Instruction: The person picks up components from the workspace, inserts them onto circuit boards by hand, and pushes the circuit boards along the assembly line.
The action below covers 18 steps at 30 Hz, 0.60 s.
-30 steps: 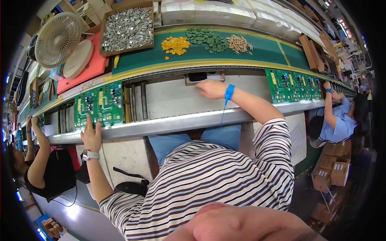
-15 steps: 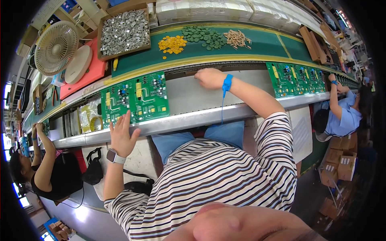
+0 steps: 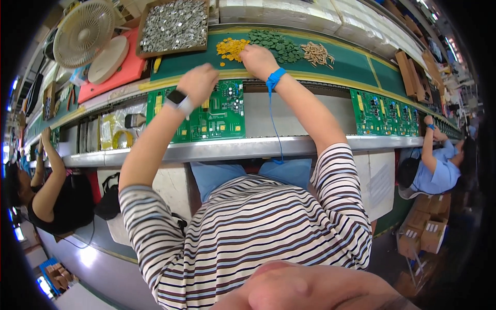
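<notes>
One conveyor line (image 3: 258,113) crosses before the worker (image 3: 268,222), its near edge closed by a silver rail (image 3: 217,149). Beyond it, from where I stand, runs a green work strip (image 3: 351,59). Two groups of green circuit boards (image 3: 222,111) lie flat on the line, left and right, a bare gap between them. A pale fan (image 3: 84,33) stands at far left; nearer is a cardboard box (image 3: 175,51) filled with small metal pieces (image 3: 174,26).

Green discs (image 3: 279,46) form the widest heap on the strip. The left hand (image 3: 199,85), blurred, is above the left boards, fingers curled; whether they grip anything, I cannot tell. The right hand (image 3: 258,61) is at the right side of the yellow discs, fingers bent downward; I cannot tell whether a disc is pinched.

Tan cylindrical parts (image 3: 317,54) lie right of the green heap. The yellow discs (image 3: 230,49), the smallest heap, lie on the strip between the box and the green discs.
</notes>
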Tool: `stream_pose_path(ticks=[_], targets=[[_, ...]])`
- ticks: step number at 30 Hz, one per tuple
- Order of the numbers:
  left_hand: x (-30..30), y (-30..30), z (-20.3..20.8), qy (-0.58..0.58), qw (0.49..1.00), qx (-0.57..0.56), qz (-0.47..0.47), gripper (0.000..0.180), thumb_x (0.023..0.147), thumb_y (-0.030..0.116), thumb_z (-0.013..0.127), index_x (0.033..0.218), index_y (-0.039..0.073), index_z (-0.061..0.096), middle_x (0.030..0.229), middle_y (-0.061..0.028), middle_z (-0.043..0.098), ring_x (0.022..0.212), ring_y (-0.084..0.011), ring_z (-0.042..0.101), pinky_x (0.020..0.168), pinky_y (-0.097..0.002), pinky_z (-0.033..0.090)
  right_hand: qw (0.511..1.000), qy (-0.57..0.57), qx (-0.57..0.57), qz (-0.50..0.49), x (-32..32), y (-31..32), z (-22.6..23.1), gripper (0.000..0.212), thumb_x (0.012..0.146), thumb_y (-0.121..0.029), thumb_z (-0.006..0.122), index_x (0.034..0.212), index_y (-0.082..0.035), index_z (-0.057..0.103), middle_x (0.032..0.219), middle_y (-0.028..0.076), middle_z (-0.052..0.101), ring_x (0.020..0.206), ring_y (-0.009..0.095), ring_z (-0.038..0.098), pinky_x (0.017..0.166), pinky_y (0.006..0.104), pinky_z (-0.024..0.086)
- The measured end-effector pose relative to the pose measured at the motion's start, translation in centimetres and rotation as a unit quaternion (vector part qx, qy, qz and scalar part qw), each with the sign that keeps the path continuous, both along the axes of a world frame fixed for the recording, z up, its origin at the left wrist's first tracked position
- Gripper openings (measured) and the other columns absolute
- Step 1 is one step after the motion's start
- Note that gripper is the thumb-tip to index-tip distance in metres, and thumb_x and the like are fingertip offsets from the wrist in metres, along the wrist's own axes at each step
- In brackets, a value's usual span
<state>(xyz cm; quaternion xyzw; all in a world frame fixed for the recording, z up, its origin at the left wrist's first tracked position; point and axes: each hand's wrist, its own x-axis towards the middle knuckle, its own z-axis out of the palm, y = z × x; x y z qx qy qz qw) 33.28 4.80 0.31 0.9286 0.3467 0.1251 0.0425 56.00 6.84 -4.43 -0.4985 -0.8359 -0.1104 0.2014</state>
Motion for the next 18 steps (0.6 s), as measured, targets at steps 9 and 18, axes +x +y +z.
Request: stream_pose_path(ticks=[9, 18], targets=[[2.5, 4.5, -2.6, 0.163, 0.983, 0.081, 0.000, 0.014, 0.074, 0.009, 0.052, 0.075, 0.003, 0.065, 0.081, -0.0150, 0.063, 0.081, -0.0281, 0.061, 0.071, -0.0360, 0.050, 0.960, 0.216, -0.105, 0.143, -5.3, -7.0, 1.4, 0.007, 0.079, -0.010, 0.056, 0.084, -0.006, 0.060, 0.081, 0.010, 0.059, 0.075, 0.029, 0.058, 0.065, 0.0358, 0.048], [1.7, 4.4, -2.5, 0.102, 0.994, 0.037, 0.033, 0.018, 0.081, 0.012, 0.047, 0.094, 0.005, 0.057, 0.090, -0.0133, 0.061, 0.085, -0.0300, 0.059, 0.071, -0.0393, 0.049, 0.876, 0.188, -0.288, 0.337, -11.8, -10.9, 1.0, 0.008, 0.078, -0.013, 0.058, 0.082, -0.007, 0.060, 0.081, 0.008, 0.058, 0.076, 0.027, 0.058, 0.066, 0.0365, 0.048]])
